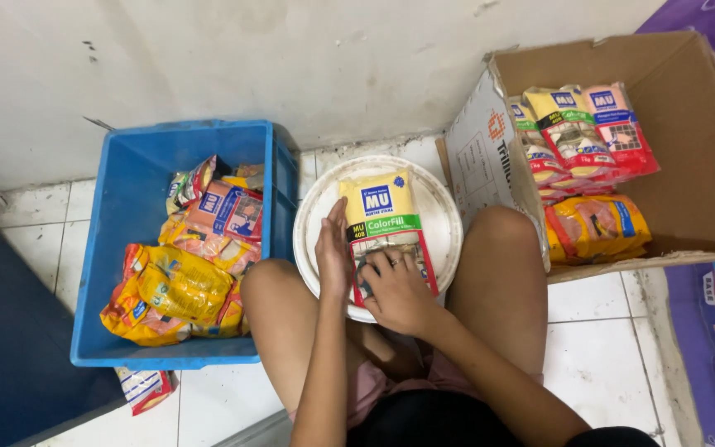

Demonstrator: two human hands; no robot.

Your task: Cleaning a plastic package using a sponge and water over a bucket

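A yellow, green and red packet (384, 217) lies flat on the round white lid of a bucket (444, 217) between my knees. My left hand (332, 252) rests flat along the packet's left edge, fingers together and stretched out. My right hand (396, 291) presses down on the packet's lower end, fingers bent over it. Neither hand lifts the packet off the lid.
A blue plastic crate (134, 178) at the left holds several yellow, pink and orange packets. An open cardboard box (688, 149) at the right holds several more, stacked. One packet (147, 387) lies on the white tiled floor under the crate. A white wall runs behind.
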